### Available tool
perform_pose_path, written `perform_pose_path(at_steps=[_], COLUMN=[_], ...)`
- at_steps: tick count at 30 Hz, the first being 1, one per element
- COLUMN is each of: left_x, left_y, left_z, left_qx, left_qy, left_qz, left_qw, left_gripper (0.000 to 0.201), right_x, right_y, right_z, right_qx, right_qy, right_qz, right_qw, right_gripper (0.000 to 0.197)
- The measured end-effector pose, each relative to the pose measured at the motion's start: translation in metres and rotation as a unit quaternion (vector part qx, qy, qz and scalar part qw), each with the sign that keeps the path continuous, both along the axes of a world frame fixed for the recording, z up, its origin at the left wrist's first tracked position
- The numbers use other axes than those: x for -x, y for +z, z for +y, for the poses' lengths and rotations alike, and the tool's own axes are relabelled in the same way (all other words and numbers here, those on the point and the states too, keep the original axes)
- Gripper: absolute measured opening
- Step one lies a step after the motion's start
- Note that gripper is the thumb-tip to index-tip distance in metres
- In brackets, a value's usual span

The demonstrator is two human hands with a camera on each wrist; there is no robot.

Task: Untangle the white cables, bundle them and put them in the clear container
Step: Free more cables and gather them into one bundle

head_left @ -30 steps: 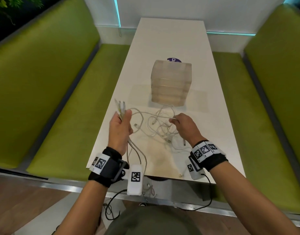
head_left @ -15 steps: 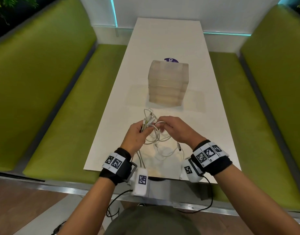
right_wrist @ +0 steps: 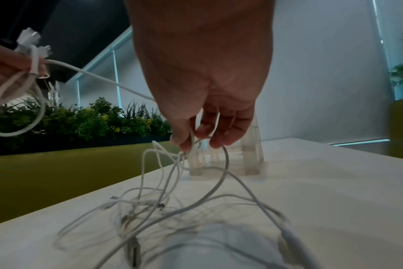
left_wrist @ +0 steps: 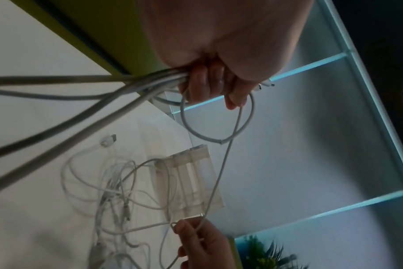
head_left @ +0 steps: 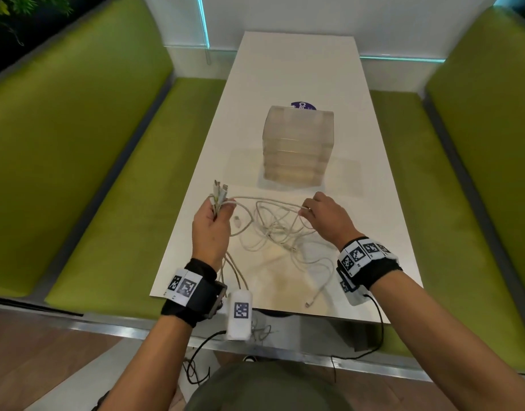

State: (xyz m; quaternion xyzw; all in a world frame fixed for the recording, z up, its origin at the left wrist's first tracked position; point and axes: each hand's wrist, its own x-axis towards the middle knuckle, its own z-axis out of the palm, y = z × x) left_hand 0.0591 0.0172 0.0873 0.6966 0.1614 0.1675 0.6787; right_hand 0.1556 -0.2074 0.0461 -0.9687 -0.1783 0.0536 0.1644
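A tangle of white cables (head_left: 273,229) (right_wrist: 163,205) lies on the white table (head_left: 300,72) between my hands. My left hand (head_left: 215,210) (left_wrist: 209,85) is raised at the table's left edge and grips a bunch of cable ends, plugs (head_left: 219,186) sticking up above the fist. One cable (head_left: 267,200) runs taut from it to my right hand (head_left: 310,210) (right_wrist: 196,143), which pinches that cable over the tangle. The clear container (head_left: 297,146) (left_wrist: 191,182) stands just beyond, lid shut.
Green benches (head_left: 92,161) flank the table on both sides. A purple round sticker (head_left: 302,105) shows behind the container. Loose cable ends (head_left: 308,302) reach the near table edge. Plants (right_wrist: 99,118) line the room behind the left bench.
The hands were together over the tangle half a second ago; now they have moved apart, the left up and left with the plugs, the right to the right, stretching one cable between them.
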Motion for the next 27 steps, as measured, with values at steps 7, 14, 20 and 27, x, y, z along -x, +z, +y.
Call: perform_pose_path(at_steps=[7, 14, 20, 27], left_x=[0.002, 0.001, -0.001, -0.003], left_y=[0.002, -0.015, -0.013, -0.008], left_z=[0.01, -0.019, -0.04, -0.037], left_qx=[0.087, -0.053, -0.012, 0.04], left_qy=[0.069, -0.055, -0.125, -0.056], left_qz=[-0.025, 0.064, 0.07, 0.049], left_qw=[0.994, 0.995, 0.99, 0.996], left_gripper=[0.019, 0.015, 0.011, 0.011], right_x=[-0.008, 0.01, 0.025, 0.032], right_y=[0.002, 0.022, 0.03, 0.032], right_z=[-0.004, 0.028, 0.055, 0.06], right_qx=[-0.036, -0.131, -0.041, -0.036], right_qy=[-0.047, 0.067, 0.118, 0.146], right_qz=[0.042, 0.008, -0.022, -0.042], right_qw=[0.997, 0.989, 0.992, 0.988], right_gripper=[0.026, 0.019, 0.02, 0.027])
